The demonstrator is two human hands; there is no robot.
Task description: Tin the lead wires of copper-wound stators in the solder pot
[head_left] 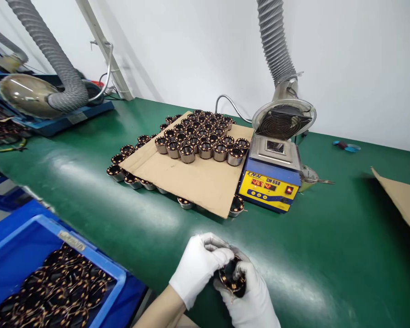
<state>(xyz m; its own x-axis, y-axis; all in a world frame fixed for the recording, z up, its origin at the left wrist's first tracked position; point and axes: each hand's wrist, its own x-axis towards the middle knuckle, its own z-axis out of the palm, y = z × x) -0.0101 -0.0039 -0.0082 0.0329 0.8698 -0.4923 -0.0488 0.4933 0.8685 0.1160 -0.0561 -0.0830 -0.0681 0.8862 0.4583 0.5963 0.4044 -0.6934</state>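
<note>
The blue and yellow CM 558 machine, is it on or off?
On: the machine shows lit red digits on its front display.

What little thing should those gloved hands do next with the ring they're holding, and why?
I'd guess the left hand should slide down to the loose wire end and straighten it. That wire pokes out from the ring on its near side, while the left fingers sit at the far rim and the right hand grips the ring's side.

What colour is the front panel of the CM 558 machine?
Yellow front panel with blue trim, in the head view.
</note>
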